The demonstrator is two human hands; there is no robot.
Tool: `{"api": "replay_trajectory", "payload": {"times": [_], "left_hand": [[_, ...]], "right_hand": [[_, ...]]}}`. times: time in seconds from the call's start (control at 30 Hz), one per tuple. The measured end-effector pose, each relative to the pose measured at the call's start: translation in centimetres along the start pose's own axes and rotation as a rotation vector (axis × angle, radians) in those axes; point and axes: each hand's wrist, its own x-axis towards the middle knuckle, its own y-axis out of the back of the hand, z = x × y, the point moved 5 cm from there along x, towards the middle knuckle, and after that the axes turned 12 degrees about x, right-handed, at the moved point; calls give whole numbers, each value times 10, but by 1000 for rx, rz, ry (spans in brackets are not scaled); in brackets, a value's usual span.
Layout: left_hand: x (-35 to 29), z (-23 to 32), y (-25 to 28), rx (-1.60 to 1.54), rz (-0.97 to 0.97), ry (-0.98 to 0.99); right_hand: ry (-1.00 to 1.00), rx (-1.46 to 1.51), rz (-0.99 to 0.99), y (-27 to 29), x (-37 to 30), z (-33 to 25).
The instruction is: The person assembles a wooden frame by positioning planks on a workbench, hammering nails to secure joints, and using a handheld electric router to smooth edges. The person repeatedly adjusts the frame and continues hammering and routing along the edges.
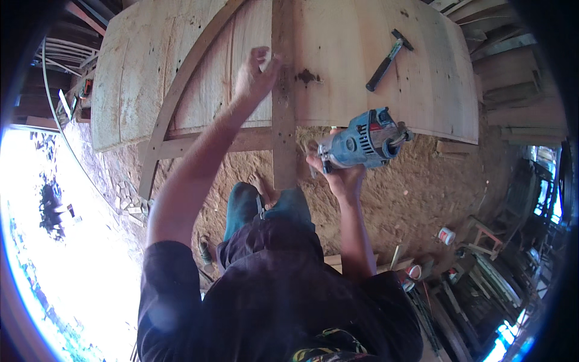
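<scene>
My right hand [345, 180] grips a blue handheld power tool [362, 142], which looks like a trim router with a vented body and a grey end. It hangs in the air just off the near edge of the wooden panel [338, 36]. My left hand [259, 77] is over the panel beside a straight wooden bar [283, 114]. Its fingers are curled together; whatever they may hold is too small to make out. A curved wooden strip [187, 75] and a crosspiece [247, 140] join the bar in a frame, partly behind my left forearm.
A hammer [389, 60] with a dark grip lies on the panel to the right. Wood scraps [126, 199] litter the dirt floor at left. A white bucket [446, 235] and stacked timber [509, 84] stand at right. My legs are close below the bar's near end.
</scene>
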Motion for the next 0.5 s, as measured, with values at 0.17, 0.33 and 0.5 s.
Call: {"api": "replay_trajectory", "payload": {"times": [0.17,0.33,0.5], "left_hand": [[52,-18,-9,369,47,-123],[90,-14,-35,523,92,-244],[106,5,-53,565,140,-314]], "right_hand": [[-64,165,-67,11,35,38],[-159,442,88,3,47,69],[231,-489,96,-11,51,33]]}}
